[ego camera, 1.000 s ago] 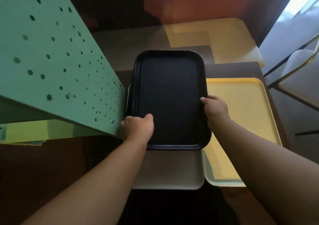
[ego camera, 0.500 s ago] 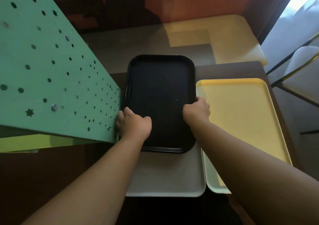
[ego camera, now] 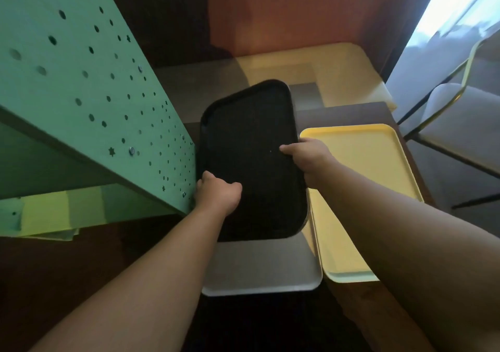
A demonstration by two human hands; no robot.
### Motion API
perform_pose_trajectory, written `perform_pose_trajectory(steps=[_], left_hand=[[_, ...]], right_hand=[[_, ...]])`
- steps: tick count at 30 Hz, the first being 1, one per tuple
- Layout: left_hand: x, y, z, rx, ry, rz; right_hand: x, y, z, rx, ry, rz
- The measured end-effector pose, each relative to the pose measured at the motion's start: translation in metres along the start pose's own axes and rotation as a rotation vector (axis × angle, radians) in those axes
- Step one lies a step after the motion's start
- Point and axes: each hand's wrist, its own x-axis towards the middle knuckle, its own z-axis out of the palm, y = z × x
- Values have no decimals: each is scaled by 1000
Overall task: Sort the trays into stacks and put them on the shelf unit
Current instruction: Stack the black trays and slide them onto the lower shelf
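A black tray (ego camera: pixel 249 146) is held in both hands, tilted a little, above a grey tray (ego camera: pixel 259 270) on the dark table. My left hand (ego camera: pixel 217 193) grips its left edge, right beside the green shelf unit (ego camera: pixel 81 95). My right hand (ego camera: pixel 311 159) grips its right edge. A yellow tray (ego camera: pixel 362 168) lies flat on the table to the right, partly under my right forearm. A yellow-green tray (ego camera: pixel 46 211) shows on a shelf under the green panel.
The green unit's perforated side panel fills the left of the view, very near the black tray. A pale table top (ego camera: pixel 338 73) stands beyond. Chairs with metal frames (ego camera: pixel 460 113) stand at the right, by a bright window.
The black tray has turned and tipped, its far end swinging right, and shifted slightly left toward the green unit. Both hands kept their grip on it.
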Motion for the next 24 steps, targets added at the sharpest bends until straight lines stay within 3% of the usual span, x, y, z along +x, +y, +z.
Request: perform_pose_trajectory(steps=[4, 7, 11, 16, 24], left_hand=[[-14, -5, -13, -27, 44, 21], [-25, -20, -21, -47, -40, 87], [-36, -40, -38, -368, -187, 240], [-66, -58, -52, -465, -300, 379], [-104, -37, -90, -433, -217, 426]], right_hand=[[-47, 29, -16, 143, -14, -94], [-82, 55, -37, 278, -46, -167], [-113, 80, -66, 371, -125, -190], [-156, 83, -80, 389, -100, -184], [-201, 37, -81, 260, -56, -118]])
